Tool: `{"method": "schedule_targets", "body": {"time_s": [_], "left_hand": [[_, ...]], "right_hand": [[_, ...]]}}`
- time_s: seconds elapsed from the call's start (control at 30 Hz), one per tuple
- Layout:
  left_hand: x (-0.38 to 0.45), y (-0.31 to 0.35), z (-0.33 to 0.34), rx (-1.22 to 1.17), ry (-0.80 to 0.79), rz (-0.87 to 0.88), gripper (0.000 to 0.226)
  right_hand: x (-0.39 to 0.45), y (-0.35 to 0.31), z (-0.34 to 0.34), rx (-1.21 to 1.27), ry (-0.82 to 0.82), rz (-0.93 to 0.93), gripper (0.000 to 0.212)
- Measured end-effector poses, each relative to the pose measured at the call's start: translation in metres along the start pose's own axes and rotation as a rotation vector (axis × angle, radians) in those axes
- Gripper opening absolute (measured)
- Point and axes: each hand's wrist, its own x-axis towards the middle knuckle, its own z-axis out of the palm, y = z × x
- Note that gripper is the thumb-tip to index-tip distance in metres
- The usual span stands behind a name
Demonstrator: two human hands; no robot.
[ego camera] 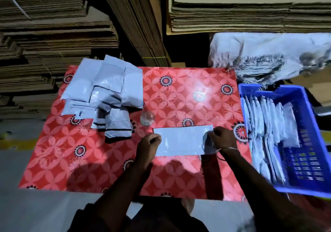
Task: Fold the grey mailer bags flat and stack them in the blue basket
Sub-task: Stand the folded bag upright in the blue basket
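Note:
One grey mailer bag (180,140) lies flat near the front of the red flowered table (188,95). My left hand (149,145) presses on the bag's left end with closed fingers. My right hand (223,138) pinches the right end, where the bag's edge is lifted and curled. A loose pile of grey mailer bags (105,92) sits at the table's back left. The blue basket (308,117) stands at the right of the table and holds several folded grey bags (266,129) standing in rows along its left side.
Stacks of flat cardboard (53,40) rise behind and to the left of the table. A large white sack (268,52) lies behind the basket. A small clear round object (147,118) rests on the table beside the pile.

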Motion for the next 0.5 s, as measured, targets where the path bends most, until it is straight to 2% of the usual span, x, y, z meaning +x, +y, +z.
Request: {"method": "schedule_targets", "body": {"time_s": [0.2, 0.3, 0.4, 0.5], "left_hand": [[-0.005, 0.002, 0.013, 0.188, 0.011, 0.026, 0.042], [-0.003, -0.001, 0.012, 0.320, 0.138, 0.043, 0.036], [-0.009, 0.002, 0.022, 0.479, 0.302, 0.258, 0.024], [-0.010, 0.012, 0.043, 0.520, 0.235, 0.496, 0.036]], "right_hand": [[-0.009, 0.021, 0.007, 0.027, 0.014, 0.071, 0.009], [-0.011, 0.027, 0.007, 0.012, 0.065, 0.048, 0.030], [-0.021, 0.023, 0.011, -0.060, 0.194, -0.165, 0.037], [-0.031, -0.003, 0.020, -0.102, 0.205, -0.511, 0.036]]}}
